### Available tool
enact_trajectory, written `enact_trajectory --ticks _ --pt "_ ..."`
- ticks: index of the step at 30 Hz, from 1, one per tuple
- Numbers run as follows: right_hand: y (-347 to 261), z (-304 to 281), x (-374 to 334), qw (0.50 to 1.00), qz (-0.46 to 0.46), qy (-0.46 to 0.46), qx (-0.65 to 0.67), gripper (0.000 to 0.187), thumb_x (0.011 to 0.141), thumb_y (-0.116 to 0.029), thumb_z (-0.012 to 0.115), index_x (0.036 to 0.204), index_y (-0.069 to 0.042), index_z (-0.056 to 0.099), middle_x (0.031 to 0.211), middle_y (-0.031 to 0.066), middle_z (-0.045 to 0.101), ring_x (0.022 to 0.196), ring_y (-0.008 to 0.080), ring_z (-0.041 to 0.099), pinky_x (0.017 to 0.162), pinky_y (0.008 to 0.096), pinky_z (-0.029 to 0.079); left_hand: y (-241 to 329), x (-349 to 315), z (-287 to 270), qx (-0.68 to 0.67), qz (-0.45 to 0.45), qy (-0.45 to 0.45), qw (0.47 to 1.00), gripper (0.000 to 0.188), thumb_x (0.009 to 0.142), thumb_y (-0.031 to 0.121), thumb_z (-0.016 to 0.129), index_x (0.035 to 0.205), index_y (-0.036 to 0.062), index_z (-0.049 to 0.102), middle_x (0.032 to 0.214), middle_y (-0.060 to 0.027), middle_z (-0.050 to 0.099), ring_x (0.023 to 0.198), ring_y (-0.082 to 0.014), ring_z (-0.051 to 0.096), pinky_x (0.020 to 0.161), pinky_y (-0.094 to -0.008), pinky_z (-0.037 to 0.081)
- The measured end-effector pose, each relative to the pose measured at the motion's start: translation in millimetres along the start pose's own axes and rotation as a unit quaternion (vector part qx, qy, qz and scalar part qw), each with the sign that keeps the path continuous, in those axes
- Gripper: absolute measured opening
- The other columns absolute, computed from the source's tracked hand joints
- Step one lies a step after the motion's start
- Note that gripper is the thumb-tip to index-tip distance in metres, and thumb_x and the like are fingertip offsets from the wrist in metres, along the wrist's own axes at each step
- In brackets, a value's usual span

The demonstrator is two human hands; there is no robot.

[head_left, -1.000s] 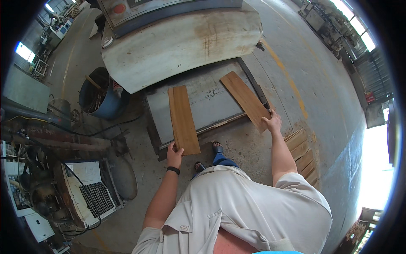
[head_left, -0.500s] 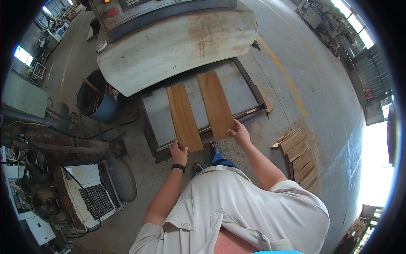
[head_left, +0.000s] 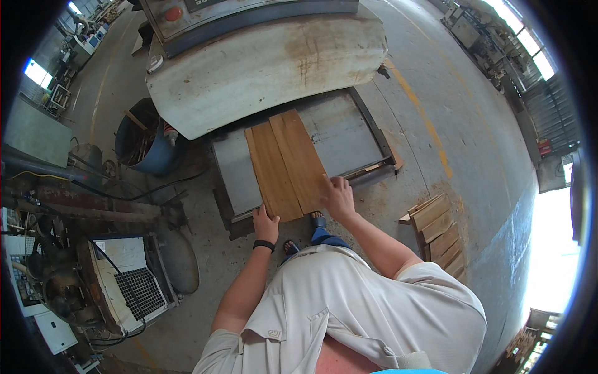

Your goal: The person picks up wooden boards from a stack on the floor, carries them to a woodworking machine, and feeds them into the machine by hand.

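Note:
Two brown wooden boards lie side by side on the machine's grey metal bed (head_left: 349, 134), their near ends jutting past its front edge. The left board (head_left: 269, 168) and the right board (head_left: 296, 149) meet along a thin dark seam. At the near left corner of the left board, my left hand (head_left: 266, 224) grips the wood, a black band on its wrist. My right hand (head_left: 339, 198) holds the right board by its right edge close to the near end, its fingertips slightly blurred.
Beyond the bed rises a rust-stained pale machine hood (head_left: 268, 68) with a red button (head_left: 173, 14) above it. A blue bin (head_left: 159, 156) of scraps stands left. Several boards are stacked (head_left: 439, 230) on the floor at right. A black cable (head_left: 156, 192) runs at left.
The right board has moved left with my right hand, closing the gap between the two boards. My left hand stays at the left board's near end.

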State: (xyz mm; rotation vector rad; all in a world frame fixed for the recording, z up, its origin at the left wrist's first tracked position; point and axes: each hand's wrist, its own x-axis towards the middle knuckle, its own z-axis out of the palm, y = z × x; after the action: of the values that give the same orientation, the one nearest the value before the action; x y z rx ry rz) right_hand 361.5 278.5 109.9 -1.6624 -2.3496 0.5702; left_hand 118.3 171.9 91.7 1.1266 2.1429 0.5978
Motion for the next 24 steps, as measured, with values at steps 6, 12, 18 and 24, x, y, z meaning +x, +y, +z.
enact_trajectory --ticks 6,12,18,24 --pt "-53 12 -12 0.966 -0.216 -0.088 -0.111 0.068 0.080 -0.036 0.077 0.142 -0.023 0.053 0.149 0.0115 0.045 0.143 0.0372 0.033 0.115 0.0552 0.031 0 3 -1 0.008 -0.003 -0.001 1.000 0.065 0.087 0.010 0.073 0.144 -0.0025 0.044 0.134 -0.0241 0.045 0.123 -0.0395 0.053 0.105 -0.0440 0.047" --pt "-55 19 24 0.968 -0.213 -0.085 -0.106 0.058 0.081 -0.039 0.074 0.136 -0.025 0.060 0.150 0.0074 0.045 0.144 0.0321 0.034 0.116 0.0533 0.031 -4 12 -6 -0.037 0.028 0.021 0.999 0.059 0.089 0.009 0.071 0.141 -0.0016 0.046 0.129 -0.0202 0.049 0.110 -0.0330 0.061 0.095 -0.0401 0.053" --pt "-67 21 76 0.962 -0.234 -0.077 -0.117 0.056 0.081 -0.035 0.075 0.134 -0.021 0.060 0.142 0.0090 0.050 0.137 0.0341 0.042 0.110 0.0554 0.038 -17 10 -13 -0.042 0.048 0.068 0.996 0.052 0.090 0.010 0.071 0.137 0.0002 0.053 0.125 -0.0155 0.052 0.097 -0.0251 0.063 0.088 -0.0356 0.056" --pt "-84 38 149 0.961 -0.244 -0.030 -0.126 0.052 0.079 -0.034 0.076 0.128 -0.020 0.064 0.133 0.0081 0.055 0.130 0.0319 0.048 0.101 0.0520 0.047 -43 -5 -16 -0.085 0.046 0.079 0.992 0.045 0.089 0.008 0.072 0.131 0.0006 0.058 0.116 -0.0131 0.058 0.094 -0.0220 0.063 0.086 -0.0339 0.056"
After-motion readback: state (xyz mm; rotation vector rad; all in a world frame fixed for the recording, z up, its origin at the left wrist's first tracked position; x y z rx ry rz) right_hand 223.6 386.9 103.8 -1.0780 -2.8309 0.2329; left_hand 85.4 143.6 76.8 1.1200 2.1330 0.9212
